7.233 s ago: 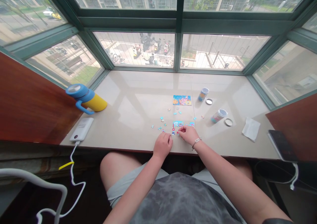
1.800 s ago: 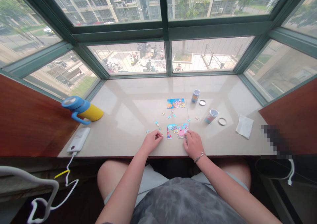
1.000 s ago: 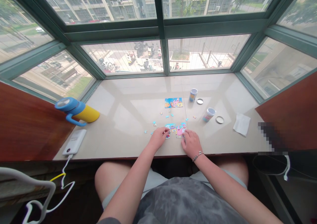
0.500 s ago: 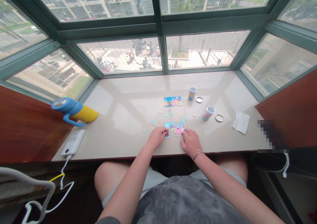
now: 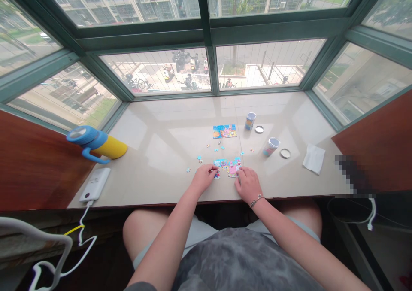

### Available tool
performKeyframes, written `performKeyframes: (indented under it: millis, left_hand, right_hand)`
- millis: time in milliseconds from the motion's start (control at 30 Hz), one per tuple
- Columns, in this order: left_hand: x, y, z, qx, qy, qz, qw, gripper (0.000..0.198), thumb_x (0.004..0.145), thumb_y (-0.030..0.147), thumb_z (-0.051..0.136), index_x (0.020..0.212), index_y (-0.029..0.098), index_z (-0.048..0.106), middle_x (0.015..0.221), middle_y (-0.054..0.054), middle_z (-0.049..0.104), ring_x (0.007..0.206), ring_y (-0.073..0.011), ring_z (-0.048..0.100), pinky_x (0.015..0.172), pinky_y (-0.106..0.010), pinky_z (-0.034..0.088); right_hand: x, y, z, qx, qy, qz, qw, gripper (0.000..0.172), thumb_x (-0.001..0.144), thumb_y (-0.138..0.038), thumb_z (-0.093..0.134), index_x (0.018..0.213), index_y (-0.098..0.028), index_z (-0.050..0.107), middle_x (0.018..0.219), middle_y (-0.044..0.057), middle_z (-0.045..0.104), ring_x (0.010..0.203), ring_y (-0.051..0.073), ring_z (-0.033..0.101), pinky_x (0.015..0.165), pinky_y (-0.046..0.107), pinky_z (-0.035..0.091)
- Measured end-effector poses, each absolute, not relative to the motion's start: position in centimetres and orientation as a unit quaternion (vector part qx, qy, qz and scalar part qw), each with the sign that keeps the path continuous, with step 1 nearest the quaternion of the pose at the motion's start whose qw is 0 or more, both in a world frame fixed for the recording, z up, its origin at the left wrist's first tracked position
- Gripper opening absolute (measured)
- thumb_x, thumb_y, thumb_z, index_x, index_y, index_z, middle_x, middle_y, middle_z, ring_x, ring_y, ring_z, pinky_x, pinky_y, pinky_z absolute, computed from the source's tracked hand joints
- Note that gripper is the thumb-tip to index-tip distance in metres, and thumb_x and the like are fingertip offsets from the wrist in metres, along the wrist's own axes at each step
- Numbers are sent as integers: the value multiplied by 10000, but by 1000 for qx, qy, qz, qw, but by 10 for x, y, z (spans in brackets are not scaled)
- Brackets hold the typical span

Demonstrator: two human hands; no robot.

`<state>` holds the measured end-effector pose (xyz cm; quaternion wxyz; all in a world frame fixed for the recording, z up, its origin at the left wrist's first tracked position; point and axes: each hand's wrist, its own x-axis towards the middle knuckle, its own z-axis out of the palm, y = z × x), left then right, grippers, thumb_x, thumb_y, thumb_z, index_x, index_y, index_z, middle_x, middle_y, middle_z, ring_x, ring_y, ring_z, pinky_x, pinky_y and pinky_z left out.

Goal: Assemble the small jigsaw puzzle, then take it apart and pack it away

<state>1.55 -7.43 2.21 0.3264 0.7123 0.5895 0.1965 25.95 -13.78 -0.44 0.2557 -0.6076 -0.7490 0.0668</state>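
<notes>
A partly joined jigsaw puzzle [image 5: 227, 168] with pink and blue pieces lies on the pale stone sill [image 5: 161, 171]. My left hand [image 5: 203, 178] pinches thumb and finger at the puzzle's left edge, apparently on a small jigsaw piece, too small to see well. My right hand [image 5: 247, 184] rests fingers apart on the puzzle's lower right side. A bracelet circles that wrist. Loose jigsaw pieces [image 5: 200, 159] are scattered above and left of the puzzle. Farther up lies a colourful picture card [image 5: 224, 131].
Two small printed tubs [image 5: 250, 121] [image 5: 271, 146] stand right of the puzzle, each with a round lid [image 5: 259, 129] [image 5: 285, 153] beside it. Farther out are a tissue [image 5: 313, 158], a blue-and-yellow flask [image 5: 103, 148] and a white power bank [image 5: 95, 185] with cable.
Since the earlier frames my left hand has moved right, from the loose pieces to the puzzle's left edge. The right hand has barely moved. The view has drifted slightly.
</notes>
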Motion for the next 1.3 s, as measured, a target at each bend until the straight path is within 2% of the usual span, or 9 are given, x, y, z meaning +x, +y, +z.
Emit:
performKeyframes:
  millis: [300,600,767,967,1300]
  left_hand:
    - [15,-80,21,673,605,228,359,261,906,314,590,1104,250,746,961,-13,752,819,-169,665,822,-305,526]
    - [12,-71,22,745,525,237,336,247,930,219,531,1023,240,759,1053,-47,710,1006,-196,658,945,-340,524]
    - [13,-62,21,772,487,208,352,291,964,209,498,1059,251,770,1074,-50,696,986,-178,676,944,-324,536]
    - [17,-51,19,801,467,173,333,293,961,216,510,1080,245,776,1076,-58,727,1016,-197,682,954,-330,535]
    - [14,-43,33,780,505,123,349,273,929,238,543,1070,240,776,1091,-40,764,1018,-209,700,937,-323,531]
  right_hand:
    - [260,-138,-5,-608,-748,70,256,241,925,-193,539,1136,-239,647,1268,119,613,1200,304,531,1114,484,369]
    - [260,-137,-5,-606,-746,77,265,238,922,-193,542,1130,-241,648,1267,120,605,1204,305,519,1117,486,363]
    - [260,-138,-5,-607,-745,78,264,235,919,-188,549,1128,-238,644,1263,120,604,1203,302,518,1124,487,357]
    - [260,-138,-3,-606,-747,78,261,225,919,-190,550,1117,-237,644,1255,117,606,1192,297,521,1119,478,362]
    - [260,-138,-3,-611,-746,73,256,226,918,-185,550,1116,-235,646,1264,114,608,1193,289,527,1124,468,365]
